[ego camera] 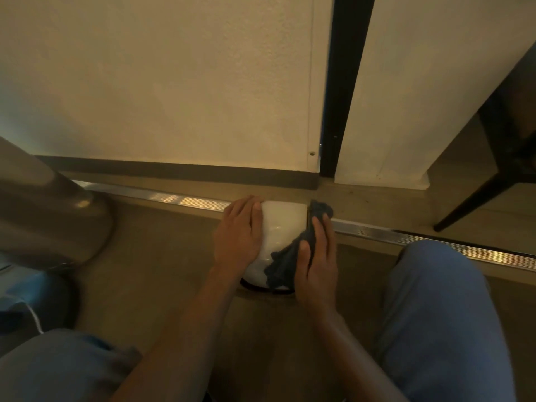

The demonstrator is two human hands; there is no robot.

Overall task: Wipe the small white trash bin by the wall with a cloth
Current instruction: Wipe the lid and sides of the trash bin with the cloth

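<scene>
Grey bin (pixel 55 210); black chair leg (pixel 475 195)

White trash bin (pixel 280 227), glossy w/ a thin black base ring, sits between the left hand (pixel 238 236) and right hand (pixel 316 265). Dark grey-blue cloth (pixel 285 264) under the right hand, draped over the bin's white side. Beyond both hands: cream textured wall (pixel 174 82) w/ a dark brown baseboard (pixel 203 171) and a ribbed silver floor strip (pixel 185 200). Black vertical door frame (pixel 343 82) up and to the right of the right hand. Tan floor (pixel 162 256) beneath. Blue jeans (pixel 441 314) right of the right hand; silver-grey bin (pixel 43 204) far left of the left hand.
</scene>
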